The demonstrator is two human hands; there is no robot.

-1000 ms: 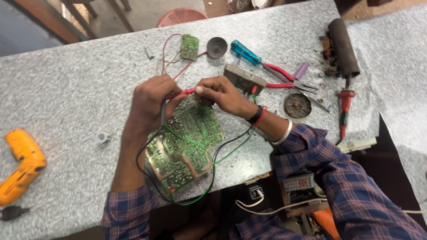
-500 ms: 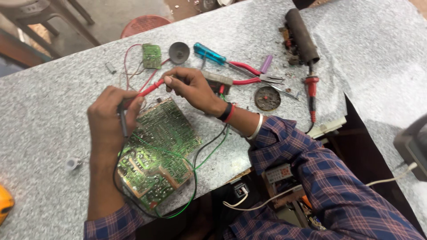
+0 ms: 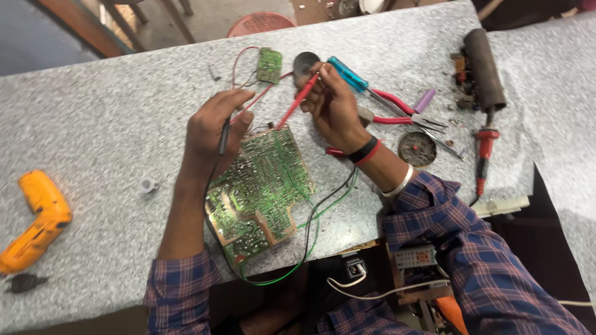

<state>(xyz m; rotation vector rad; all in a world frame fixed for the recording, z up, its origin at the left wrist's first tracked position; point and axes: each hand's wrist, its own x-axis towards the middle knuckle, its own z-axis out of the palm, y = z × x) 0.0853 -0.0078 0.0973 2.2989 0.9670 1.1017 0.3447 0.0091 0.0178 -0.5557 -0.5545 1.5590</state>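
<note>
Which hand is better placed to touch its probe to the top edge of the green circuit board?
Probably the right hand: its red probe slants down with its tip nearly at the circuit board top edge. The left hand grips the black probe above the board's upper left corner.

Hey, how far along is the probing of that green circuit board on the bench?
Set up: the green circuit board lies solder side up on the granite bench, pliers and screwdriver beside it. In hand: the left hand holds a black probe, the right hand a red probe. Neither tip clearly touches the board, so the contact itself looks left to do.
</note>
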